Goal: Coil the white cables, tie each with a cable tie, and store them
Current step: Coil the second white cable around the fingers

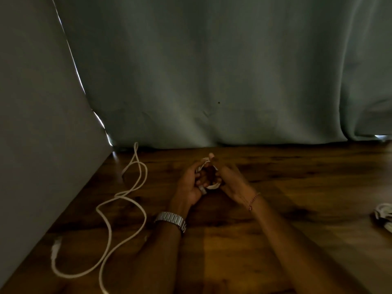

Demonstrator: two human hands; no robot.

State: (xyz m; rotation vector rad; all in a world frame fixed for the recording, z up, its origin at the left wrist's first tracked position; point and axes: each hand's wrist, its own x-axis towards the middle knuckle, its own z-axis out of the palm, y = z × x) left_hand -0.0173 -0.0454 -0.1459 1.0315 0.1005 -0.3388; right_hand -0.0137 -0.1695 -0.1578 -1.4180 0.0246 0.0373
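Both hands meet over the middle of the wooden table (244, 240) around a small coil of white cable (212, 186). My left hand (189, 183) grips the coil's left side with curled fingers. My right hand (230, 179) holds its right side, one finger sticking up above the loop. Most of the coil is hidden by the fingers. A second white cable (125, 200) lies loose and uncoiled on the table to the left, running from the back edge to the near edge.
A grey-green curtain (212, 81) hangs along the back edge of the table and a wall (31, 124) closes the left side. At the far right edge lies a white bundle (384, 215), only partly in view. The room is dim.
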